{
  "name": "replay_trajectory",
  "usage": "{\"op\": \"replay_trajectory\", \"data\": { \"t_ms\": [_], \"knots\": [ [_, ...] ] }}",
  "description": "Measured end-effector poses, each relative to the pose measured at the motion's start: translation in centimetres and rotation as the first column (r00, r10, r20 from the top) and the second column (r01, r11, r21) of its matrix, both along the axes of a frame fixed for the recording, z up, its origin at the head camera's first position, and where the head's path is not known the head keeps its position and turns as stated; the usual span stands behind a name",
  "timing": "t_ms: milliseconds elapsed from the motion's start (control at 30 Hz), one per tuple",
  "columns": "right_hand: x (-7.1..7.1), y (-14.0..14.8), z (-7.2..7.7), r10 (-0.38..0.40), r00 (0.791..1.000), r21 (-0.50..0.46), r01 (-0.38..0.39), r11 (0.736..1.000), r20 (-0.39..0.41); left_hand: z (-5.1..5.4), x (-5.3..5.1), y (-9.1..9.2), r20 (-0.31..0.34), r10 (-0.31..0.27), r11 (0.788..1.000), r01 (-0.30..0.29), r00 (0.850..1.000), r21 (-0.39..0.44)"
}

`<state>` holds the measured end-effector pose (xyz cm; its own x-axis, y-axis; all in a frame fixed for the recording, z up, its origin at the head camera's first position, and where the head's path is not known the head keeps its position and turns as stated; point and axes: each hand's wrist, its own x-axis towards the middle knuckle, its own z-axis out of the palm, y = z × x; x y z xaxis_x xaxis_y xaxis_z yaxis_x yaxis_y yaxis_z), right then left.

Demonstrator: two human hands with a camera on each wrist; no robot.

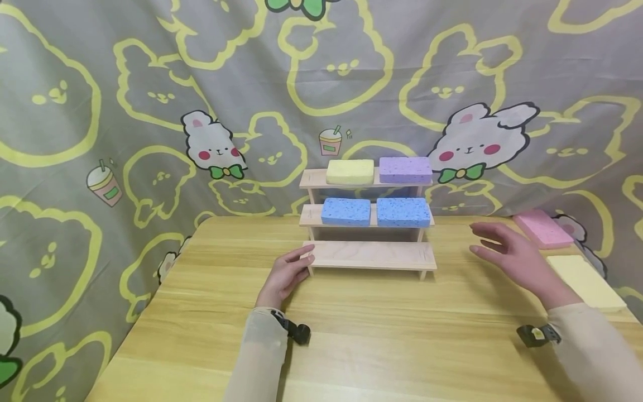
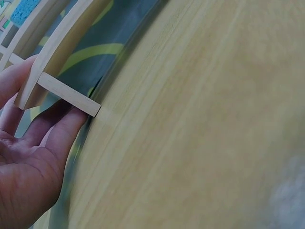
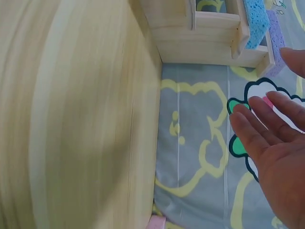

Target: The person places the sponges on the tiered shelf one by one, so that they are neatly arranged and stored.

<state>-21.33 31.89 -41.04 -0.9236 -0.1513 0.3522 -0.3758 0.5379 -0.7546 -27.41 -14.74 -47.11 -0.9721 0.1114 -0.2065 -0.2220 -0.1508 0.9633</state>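
Note:
A three-step wooden stand [image 1: 369,255] stands on the table. My left hand [image 1: 287,274] grips the left end of its lowest step. In the left wrist view the fingers bend round the step's end beside a wooden leg [image 2: 69,94]. On the middle step lie two blue sponges [image 1: 346,211], side by side. The top step carries a yellow sponge [image 1: 350,172] and a purple sponge [image 1: 404,170]. To the right of the stand, my right hand [image 1: 512,255] hovers above the table, its fingers apart and holding nothing.
At the table's right side lie a pink sponge [image 1: 542,229] and a pale yellow block [image 1: 585,283], partly behind the right forearm. A grey curtain [image 1: 261,84] with cartoon bears and rabbits hangs behind the wooden table [image 1: 382,346].

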Motion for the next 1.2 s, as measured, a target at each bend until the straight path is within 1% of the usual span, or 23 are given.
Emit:
{"op": "replay_trajectory", "data": {
  "t_ms": [100, 367, 567, 633, 767, 867, 933, 1033, 1100, 1133, 1167, 1200],
  "knots": [
    [0.5, 0.6, -0.2, 0.0, 1.0, -0.008, 0.0, 1.0, -0.009, -0.1, -0.1, 0.0, 0.001, -0.001, 1.0, 0.001, 1.0, 0.003],
    [2.7, 3.2, -0.7, -0.035, 0.999, 0.034, 0.034, 0.999, 0.03, -0.2, -0.2, 0.1, -0.004, -0.009, 1.0, 0.009, 1.0, 0.005],
    [4.3, 5.8, -1.1, -0.111, 0.992, 0.109, 0.105, 0.988, 0.057, -0.1, -0.2, 0.4, -0.009, -0.023, 0.999, 0.023, 1.0, 0.029],
    [4.7, 6.4, -1.2, -0.136, 0.988, 0.154, 0.125, 0.98, 0.067, -0.1, -0.2, 0.4, -0.007, -0.019, 0.999, 0.02, 1.0, 0.035],
    [5.5, 7.1, -1.6, -0.189, 0.98, 0.205, 0.172, 0.964, 0.065, -0.2, -0.1, 0.4, 0.003, -0.011, 0.999, 0.01, 1.0, 0.034],
    [6.0, 7.8, -2.2, -0.218, 0.975, 0.206, 0.205, 0.957, 0.042, -0.2, -0.1, 0.4, 0.006, -0.007, 1.0, 0.007, 1.0, 0.029],
    [6.4, 8.3, -2.4, -0.249, 0.967, 0.213, 0.233, 0.949, 0.048, -0.2, -0.1, 0.5, 0.005, -0.005, 1.0, 0.005, 1.0, 0.028],
    [6.9, 9.3, -2.8, -0.323, 0.944, 0.259, 0.296, 0.92, 0.07, -0.1, -0.1, 0.4, 0.002, -0.004, 1.0, 0.004, 1.0, 0.028],
    [7.2, 10.1, -3.1, -0.359, 0.931, 0.286, 0.325, 0.902, 0.074, -0.1, -0.1, 0.4, 0.003, -0.003, 1.0, 0.003, 1.0, 0.023],
    [7.2, 10.6, -3.3, -0.369, 0.927, 0.299, 0.334, 0.894, 0.068, -0.1, -0.1, 0.4, 0.002, -0.003, 1.0, 0.003, 1.0, 0.019],
    [7.3, 11.1, -3.6, -0.384, 0.922, 0.318, 0.35, 0.881, 0.049, -0.1, -0.1, 0.4, 0.003, -0.003, 1.0, 0.003, 1.0, 0.016],
    [7.3, 11.6, -4.0, -0.388, 0.921, 0.327, 0.36, 0.874, 0.025, -0.1, -0.1, 0.3, 0.002, -0.003, 1.0, 0.003, 1.0, 0.012]
  ]
}}
